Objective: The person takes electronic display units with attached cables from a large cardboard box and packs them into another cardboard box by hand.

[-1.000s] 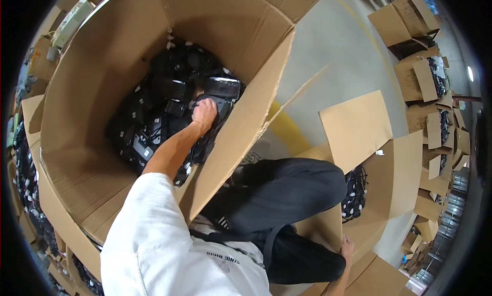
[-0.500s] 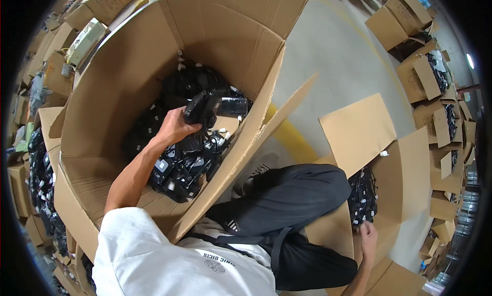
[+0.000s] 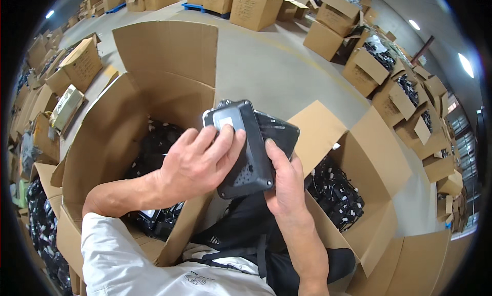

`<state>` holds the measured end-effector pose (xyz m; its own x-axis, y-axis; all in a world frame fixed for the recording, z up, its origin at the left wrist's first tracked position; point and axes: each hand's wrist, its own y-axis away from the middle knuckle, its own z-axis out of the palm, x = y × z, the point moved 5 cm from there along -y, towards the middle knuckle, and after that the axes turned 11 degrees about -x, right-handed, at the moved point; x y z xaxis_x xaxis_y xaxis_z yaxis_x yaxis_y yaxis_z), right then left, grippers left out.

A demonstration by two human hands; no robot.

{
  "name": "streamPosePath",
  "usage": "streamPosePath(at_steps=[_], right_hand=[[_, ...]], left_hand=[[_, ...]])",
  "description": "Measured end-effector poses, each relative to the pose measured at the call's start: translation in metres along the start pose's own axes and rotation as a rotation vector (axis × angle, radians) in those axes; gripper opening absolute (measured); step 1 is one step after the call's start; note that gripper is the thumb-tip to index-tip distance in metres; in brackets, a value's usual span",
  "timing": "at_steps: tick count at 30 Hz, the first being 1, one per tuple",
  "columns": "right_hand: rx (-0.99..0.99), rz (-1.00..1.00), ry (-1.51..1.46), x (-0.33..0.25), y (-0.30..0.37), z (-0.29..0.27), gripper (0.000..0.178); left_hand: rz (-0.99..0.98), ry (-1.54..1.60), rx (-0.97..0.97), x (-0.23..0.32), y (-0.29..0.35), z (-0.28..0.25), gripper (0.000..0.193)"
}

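Observation:
In front of my chest I hold a black rectangular plastic device (image 3: 248, 165) with screws at its corners, a white label and a patch of small holes. A glossy dark panel (image 3: 281, 131) juts out behind it at an angle; whether the two are joined cannot be seen. My left hand (image 3: 200, 160) lies across the device from the left, fingertips pressed on its face by the label. From the right, my right hand (image 3: 288, 183) grips the lower edge, thumb on top and other fingers mostly hidden underneath.
A large open carton (image 3: 97, 147) on my left holds black devices and cables (image 3: 159, 142). Another open carton (image 3: 382, 157) on my right contains black cables with white connectors (image 3: 335, 193). Stacked cartons (image 3: 366, 73) line the right side; more cartons (image 3: 256, 9) stand at the back.
My left hand has come up out of the left carton with the black device. My right hand has risen from beside the right carton and now grips it too. The view has tilted upward.

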<state>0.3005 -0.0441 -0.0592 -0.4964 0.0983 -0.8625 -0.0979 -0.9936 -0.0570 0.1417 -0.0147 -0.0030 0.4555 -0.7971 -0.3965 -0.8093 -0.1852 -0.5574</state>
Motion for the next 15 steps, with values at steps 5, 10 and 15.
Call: streamPosePath(at_steps=[5,10,15], right_hand=[[0.217,-0.128,-0.216,0.0,0.051,-0.038,0.043],[0.256,-0.431,0.17,0.001,0.077,-0.037,0.043],[0.41,-0.462,0.126,-0.034,0.096,-0.076,0.051]], left_hand=[[-0.066,0.038,-0.088,0.033,-0.018,0.007,0.054],[-0.002,0.006,-0.217,0.079,-0.04,0.022,0.054],[0.226,0.702,-0.194,0.068,-0.073,-0.01,0.09]])
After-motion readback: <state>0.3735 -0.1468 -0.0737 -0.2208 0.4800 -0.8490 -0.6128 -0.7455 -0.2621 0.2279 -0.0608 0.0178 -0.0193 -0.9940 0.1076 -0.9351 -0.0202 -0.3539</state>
